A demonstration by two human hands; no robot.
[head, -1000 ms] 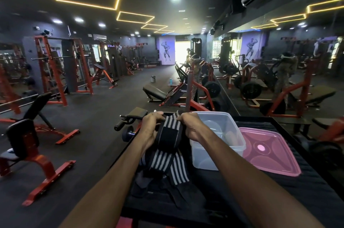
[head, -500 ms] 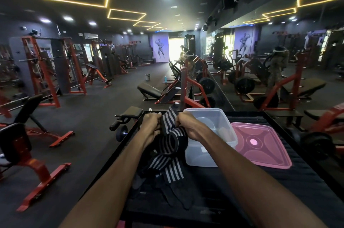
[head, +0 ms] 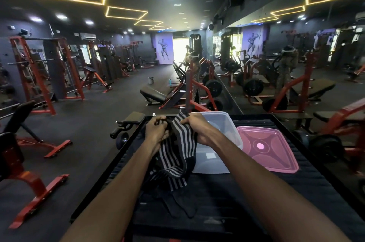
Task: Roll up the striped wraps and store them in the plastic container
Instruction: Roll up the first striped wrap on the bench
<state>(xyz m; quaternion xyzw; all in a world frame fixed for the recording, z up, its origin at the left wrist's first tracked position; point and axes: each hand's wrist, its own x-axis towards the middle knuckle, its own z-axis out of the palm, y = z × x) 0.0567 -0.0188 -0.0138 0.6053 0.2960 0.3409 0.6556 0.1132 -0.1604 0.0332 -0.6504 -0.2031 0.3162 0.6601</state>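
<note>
A black and grey striped wrap (head: 180, 143) is stretched between both hands above a black table (head: 246, 202). My left hand (head: 157, 131) grips its left end with curled fingers. My right hand (head: 197, 128) pinches the upper edge of the wrap, right beside the clear plastic container (head: 215, 164). The wrap's loose tail drapes down onto more striped and dark fabric (head: 175, 198) lying on the table. The container stands open, and I cannot tell what is inside.
A pink lid (head: 266, 149) lies flat to the right of the container. The table's raised black rim (head: 110, 164) runs along its left side. Red and black gym benches, racks and weight plates stand on the floor all around, with a mirror wall at right.
The wound part of the wrap has loosened into a twisted, draped band. Both hands stayed close together at its top, and the view has tilted slightly.
</note>
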